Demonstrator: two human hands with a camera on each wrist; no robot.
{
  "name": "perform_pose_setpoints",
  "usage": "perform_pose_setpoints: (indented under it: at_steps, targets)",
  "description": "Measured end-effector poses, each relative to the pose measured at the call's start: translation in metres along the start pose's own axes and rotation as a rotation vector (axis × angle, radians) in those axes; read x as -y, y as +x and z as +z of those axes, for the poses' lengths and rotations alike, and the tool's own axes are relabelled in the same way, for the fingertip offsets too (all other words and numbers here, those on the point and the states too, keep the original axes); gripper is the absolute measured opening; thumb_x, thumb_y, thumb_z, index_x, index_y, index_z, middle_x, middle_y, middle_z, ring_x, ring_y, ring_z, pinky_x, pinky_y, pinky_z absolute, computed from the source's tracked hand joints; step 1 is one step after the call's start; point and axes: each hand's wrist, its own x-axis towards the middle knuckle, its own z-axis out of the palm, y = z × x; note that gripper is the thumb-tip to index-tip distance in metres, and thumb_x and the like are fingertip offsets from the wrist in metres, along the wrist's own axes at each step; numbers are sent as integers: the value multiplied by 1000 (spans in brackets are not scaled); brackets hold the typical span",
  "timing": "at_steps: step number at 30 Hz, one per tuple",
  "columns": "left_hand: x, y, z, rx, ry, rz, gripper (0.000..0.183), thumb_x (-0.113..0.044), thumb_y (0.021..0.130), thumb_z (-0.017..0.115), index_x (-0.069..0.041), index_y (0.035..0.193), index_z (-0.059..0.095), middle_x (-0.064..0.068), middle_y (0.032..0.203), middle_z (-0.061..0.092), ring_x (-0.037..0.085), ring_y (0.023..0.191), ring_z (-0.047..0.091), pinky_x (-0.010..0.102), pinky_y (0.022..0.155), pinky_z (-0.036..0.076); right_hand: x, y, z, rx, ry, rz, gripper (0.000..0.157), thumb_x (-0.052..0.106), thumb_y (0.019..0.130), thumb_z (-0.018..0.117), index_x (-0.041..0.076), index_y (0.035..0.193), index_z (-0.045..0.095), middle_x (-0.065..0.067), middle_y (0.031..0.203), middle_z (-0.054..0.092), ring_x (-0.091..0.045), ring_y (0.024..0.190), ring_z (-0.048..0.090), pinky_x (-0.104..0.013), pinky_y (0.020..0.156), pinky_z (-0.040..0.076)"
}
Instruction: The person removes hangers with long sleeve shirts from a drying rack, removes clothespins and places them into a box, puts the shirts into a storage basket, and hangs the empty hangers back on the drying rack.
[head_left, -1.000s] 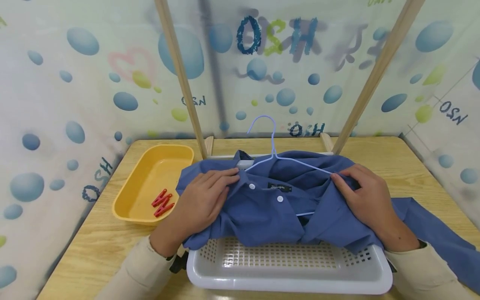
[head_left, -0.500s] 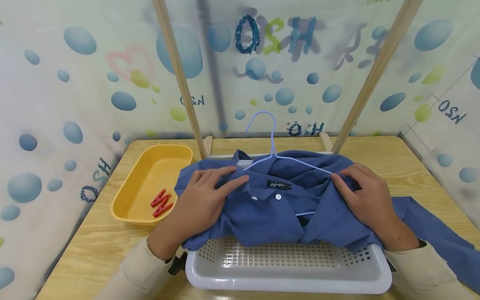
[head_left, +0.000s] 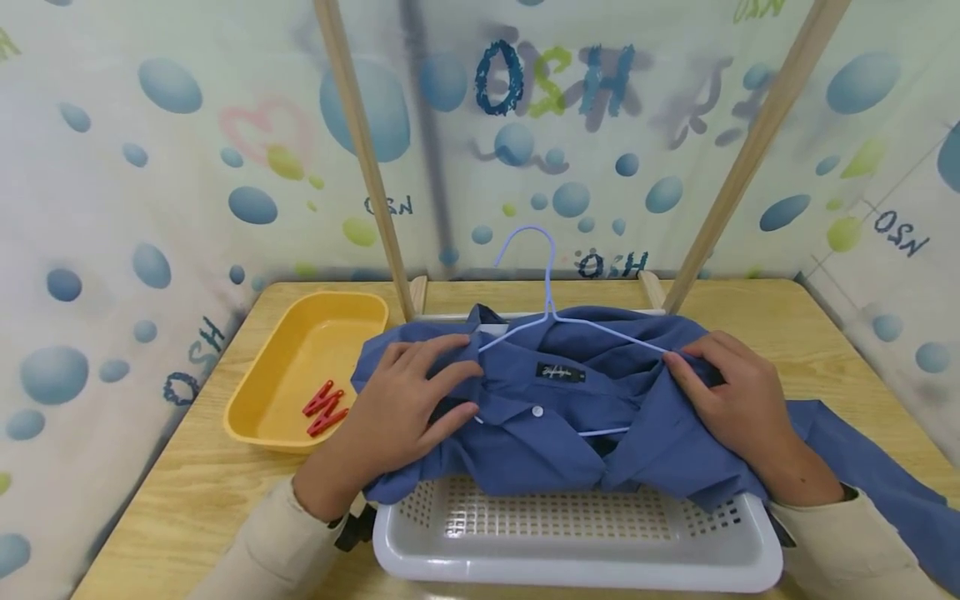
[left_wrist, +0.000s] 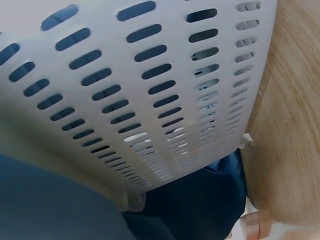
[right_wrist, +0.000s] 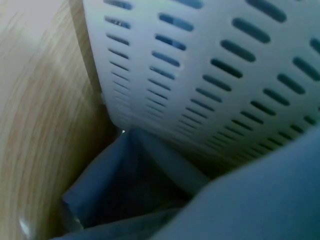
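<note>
A blue button-up shirt (head_left: pixel 540 467) lies bunched over a white perforated basket (head_left: pixel 577 571), its dark collar label facing up. A light-purple wire hanger (head_left: pixel 551 283) sits inside the collar, hook upward, with part of its lower bar showing in the neck opening. My left hand (head_left: pixel 397 400) rests on the left side of the shirt, fingers and thumb spread along the front edge. With thumb and fingers my right hand (head_left: pixel 735 400) pinches the shirt's right side near the hanger's arm. Both wrist views show mainly basket wall (left_wrist: pixel 160 85) and shirt fabric (right_wrist: pixel 250 200); neither hand shows there.
On the left stands a yellow tray (head_left: pixel 262 367) with red clothespins (head_left: pixel 326 412) in it. Behind the basket, two wooden posts (head_left: pixel 367 167) rise from the wooden table (head_left: pixel 172 483). A shirt sleeve (head_left: pixel 862 467) trails over the table at right.
My left fingers have spread apart, the thumb moving down toward the front. The left collar edge has shifted, leaving one button visible and more of the neck opening exposed. My right hand keeps its pinch.
</note>
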Motion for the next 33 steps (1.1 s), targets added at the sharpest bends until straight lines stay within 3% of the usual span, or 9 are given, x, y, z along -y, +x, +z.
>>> perform_pose_setpoints:
  at_steps: [6, 9, 15, 18, 23, 26, 31, 33]
  targets:
    - [-4, -1, -3, -34, -26, -73, 52, -61, 102, 33, -22, 107, 67, 12, 133, 59, 31, 122, 58, 51, 99, 42, -2, -1, -1, -17, -3, -29, 14, 2, 74, 81, 3, 83, 70, -8, 80, 67, -17, 71, 59, -9, 76, 40]
    - [-8, -2, -6, -66, -19, -104, 48, -62, 100, 42, -21, 100, 67, 12, 129, 61, 30, 119, 59, 51, 97, 42, -2, -1, -1, -40, -1, -62, 11, 10, 81, 78, 3, 82, 70, -8, 80, 67, -19, 69, 60, -9, 76, 41]
    - [-18, 0, -10, -71, 6, -192, 38, -54, 84, 74, -19, 95, 63, 11, 126, 62, 28, 115, 61, 48, 94, 42, 1, -1, -3, -74, 3, -85, 50, 47, 97, 58, 1, 79, 69, -10, 78, 66, -20, 67, 60, -5, 79, 40]
    - [-22, 1, -11, -54, 17, -261, 36, -47, 81, 81, -19, 93, 61, 10, 126, 62, 27, 115, 62, 48, 93, 42, 3, 0, -4, -73, 2, -82, 58, 52, 98, 52, 0, 80, 68, -11, 78, 66, -18, 68, 58, -3, 81, 37]
    - [-27, 3, -13, -22, 29, -329, 34, -36, 82, 81, -17, 99, 59, 8, 125, 61, 27, 113, 63, 48, 91, 44, 3, -1, -5, -80, 23, -91, 55, 49, 98, 55, -1, 79, 68, -11, 77, 66, -16, 68, 58, -3, 81, 38]
    - [-27, 4, -14, -23, 40, -324, 35, -32, 84, 78, -15, 108, 59, 6, 121, 63, 25, 109, 64, 48, 91, 44, 2, -1, -5, -79, 34, -83, 47, 42, 97, 60, -1, 80, 68, -12, 77, 65, -13, 70, 57, -3, 81, 37]
    - [-26, 2, -16, -36, 77, -302, 43, -28, 85, 74, -14, 123, 59, 7, 116, 69, 26, 104, 68, 49, 93, 45, 2, 0, -7, -53, 18, -56, 17, 14, 84, 74, -2, 81, 68, -12, 79, 65, -14, 71, 56, -3, 82, 37]
    - [-25, 2, -17, -37, 86, -298, 45, -27, 85, 74, -15, 126, 60, 7, 116, 71, 26, 103, 69, 49, 93, 46, 2, 0, -8, -53, 20, -49, 17, 13, 84, 75, -2, 81, 68, -12, 78, 65, -13, 72, 56, -3, 83, 36]
